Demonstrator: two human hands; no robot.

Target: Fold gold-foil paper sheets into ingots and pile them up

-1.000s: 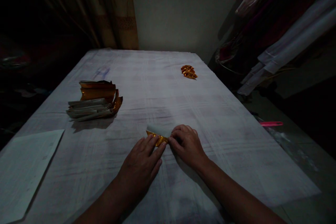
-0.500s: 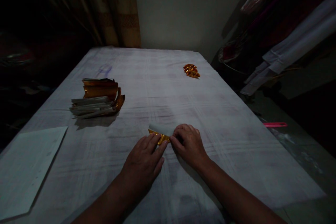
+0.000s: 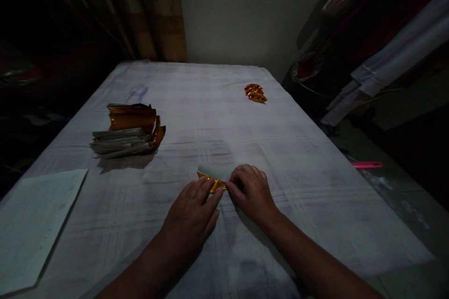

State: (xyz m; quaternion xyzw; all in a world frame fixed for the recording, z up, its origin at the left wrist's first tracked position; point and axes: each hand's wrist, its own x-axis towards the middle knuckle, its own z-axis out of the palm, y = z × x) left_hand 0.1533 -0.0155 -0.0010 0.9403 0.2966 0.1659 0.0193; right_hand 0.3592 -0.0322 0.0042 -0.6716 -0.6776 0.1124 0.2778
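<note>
A small sheet of gold foil paper with a pale grey side lies on the white cloth in front of me, partly folded over so a gold strip shows. My left hand rests flat on this strip, fingers stretched out and pressing it down. At the sheet's right end, my right hand pinches the corner between thumb and index finger, the other fingers curled. The fingers cover part of the fold. Farther left stands a stack of folded gold foil papers. Folded gold foil pieces lie at the far right.
A checked white cloth covers the table. At the left edge lies a white paper sheet. Clothes hang beyond the right edge, with a pink handle below. A curtain and wall are behind.
Both hands stay almost in place on the foil paper. The whole view has shifted very slightly; nothing on the table has visibly been moved.
</note>
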